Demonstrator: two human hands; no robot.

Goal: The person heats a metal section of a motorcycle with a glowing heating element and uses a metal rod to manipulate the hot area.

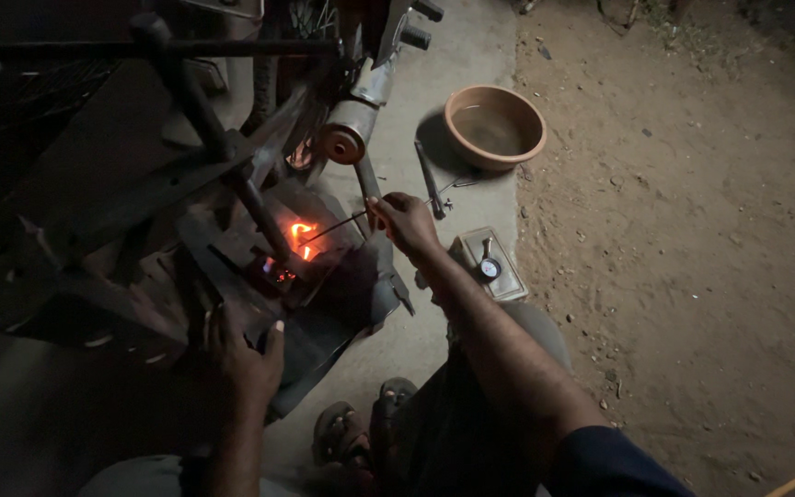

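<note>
My right hand (404, 221) grips a thin metal rod (335, 226) whose far tip reaches into the glowing orange embers (301, 241) of a small forge hearth (324, 285). My left hand (241, 359) rests lower left on the dark metal sheet at the hearth's near edge, fingers curled over it. My sandalled feet (361, 433) show at the bottom, beside my knee.
A round clay-coloured basin (494, 124) holding water stands at the back on the concrete strip. A small gauge on a flat box (489, 267) lies right of my right wrist. A dark tool (429, 179) lies near the basin. Wheel and frame machinery (232, 138) looms left; bare dirt lies right.
</note>
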